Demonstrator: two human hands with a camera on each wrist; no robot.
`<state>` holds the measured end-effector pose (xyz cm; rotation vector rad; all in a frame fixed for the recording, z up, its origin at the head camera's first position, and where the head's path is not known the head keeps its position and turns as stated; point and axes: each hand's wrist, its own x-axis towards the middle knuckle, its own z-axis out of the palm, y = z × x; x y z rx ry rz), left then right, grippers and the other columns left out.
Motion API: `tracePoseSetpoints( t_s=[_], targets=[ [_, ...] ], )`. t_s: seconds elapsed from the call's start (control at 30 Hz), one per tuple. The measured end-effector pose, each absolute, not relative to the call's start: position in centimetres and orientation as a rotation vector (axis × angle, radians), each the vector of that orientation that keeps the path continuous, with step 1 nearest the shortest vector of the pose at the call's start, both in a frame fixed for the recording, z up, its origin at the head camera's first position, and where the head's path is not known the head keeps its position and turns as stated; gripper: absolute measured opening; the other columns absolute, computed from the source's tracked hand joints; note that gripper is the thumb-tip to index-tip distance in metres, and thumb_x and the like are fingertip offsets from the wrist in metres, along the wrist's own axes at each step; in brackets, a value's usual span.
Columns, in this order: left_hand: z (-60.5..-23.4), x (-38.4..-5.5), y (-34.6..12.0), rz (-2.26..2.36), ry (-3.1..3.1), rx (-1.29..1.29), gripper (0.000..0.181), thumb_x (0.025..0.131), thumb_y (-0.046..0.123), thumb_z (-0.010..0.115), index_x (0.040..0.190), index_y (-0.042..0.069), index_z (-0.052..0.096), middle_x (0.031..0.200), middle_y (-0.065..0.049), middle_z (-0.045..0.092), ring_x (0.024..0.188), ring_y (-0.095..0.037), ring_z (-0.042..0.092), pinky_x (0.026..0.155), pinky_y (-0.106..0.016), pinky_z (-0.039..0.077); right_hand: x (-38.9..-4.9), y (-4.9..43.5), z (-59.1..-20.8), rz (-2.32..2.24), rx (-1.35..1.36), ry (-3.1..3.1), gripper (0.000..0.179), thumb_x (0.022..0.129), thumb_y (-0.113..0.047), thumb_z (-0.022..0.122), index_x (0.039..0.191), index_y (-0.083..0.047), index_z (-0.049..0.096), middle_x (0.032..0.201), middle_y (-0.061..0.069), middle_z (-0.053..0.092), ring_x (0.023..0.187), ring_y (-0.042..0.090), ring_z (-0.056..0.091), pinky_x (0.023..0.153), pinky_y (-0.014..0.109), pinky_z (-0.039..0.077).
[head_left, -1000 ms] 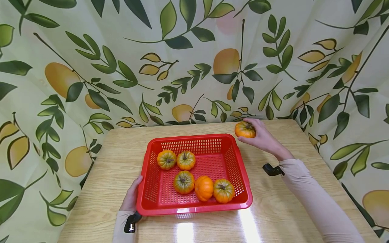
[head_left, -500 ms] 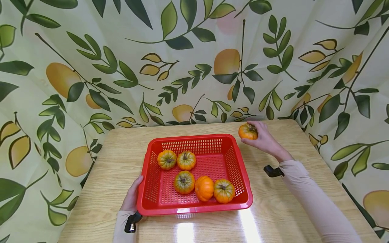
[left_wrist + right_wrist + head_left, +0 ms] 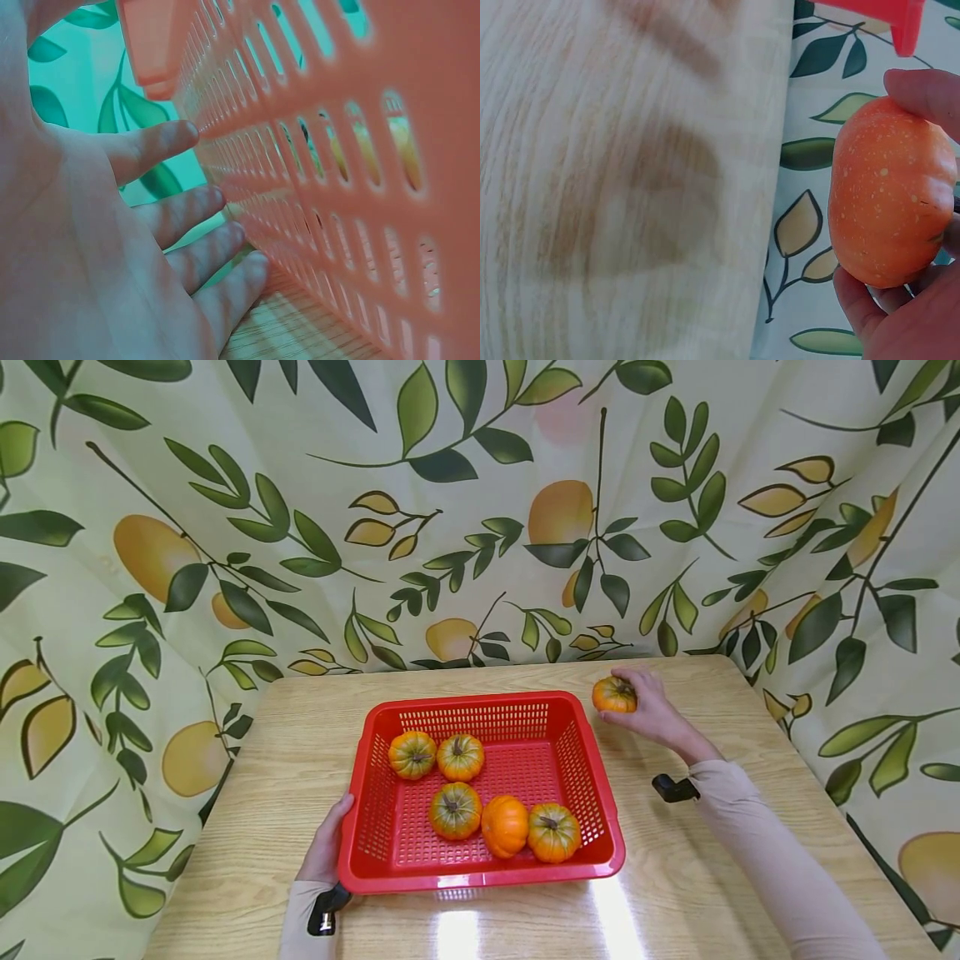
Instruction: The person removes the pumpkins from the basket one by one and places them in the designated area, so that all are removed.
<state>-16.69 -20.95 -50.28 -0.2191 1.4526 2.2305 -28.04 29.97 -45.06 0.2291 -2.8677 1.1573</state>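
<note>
My right hand [image 3: 647, 706] grips a small orange pumpkin [image 3: 613, 695] just beyond the back right corner of the red plastic basket [image 3: 480, 883]. In the right wrist view, thumb and fingers clasp the pumpkin [image 3: 889, 195] from opposite sides, above the table. At the basket's left side is my left hand [image 3: 324, 843]; its fingers [image 3: 195, 206] stretch out against the slotted outer wall [image 3: 360, 172] in the left wrist view. Inside the basket lie several more small pumpkins: two toward the back left, the others along the front, one of them [image 3: 505, 826] tipped on its side.
The basket stands on a pale wooden table [image 3: 247, 827]. A curtain [image 3: 480, 510] printed with leaves and fruit hangs behind the table and along both sides. Black wrist cameras [image 3: 673, 788] sit at both cuffs.
My right hand, holding the pumpkin, has shifted slightly right and toward me, away from the basket's back right corner. The left hand and basket stay in place.
</note>
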Motion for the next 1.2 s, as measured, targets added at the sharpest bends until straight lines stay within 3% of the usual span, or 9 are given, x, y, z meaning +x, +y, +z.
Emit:
tracePoseSetpoints(
  t_s=[0.73,1.2],
  targets=[
    [-50.1,-16.8,-20.6,2.241,1.513,-0.278,0.056,0.102,0.054,0.041,0.15,0.026,0.036,0.126,0.0,0.064,0.111,-0.02,0.062,0.095,-0.04,0.055,-27.7,30.2,-47.2,1.185,0.185,-2.935,0.081,0.086,-0.02,0.08,0.151,0.001,0.036,0.149,0.034,0.034,0.132,0.047,0.03,0.105,0.068,0.035],
    [-50.4,-16.6,-21.0,2.242,1.456,-0.224,0.048,0.102,0.056,0.037,0.144,0.034,0.039,0.124,0.005,0.064,0.11,-0.015,0.062,0.093,-0.037,0.054,-27.7,30.3,-48.5,1.18,0.165,-2.991,0.083,0.087,-0.026,0.08,0.151,0.002,0.035,0.146,0.034,0.037,0.129,0.046,0.032,0.105,0.066,0.038]
  ],
)
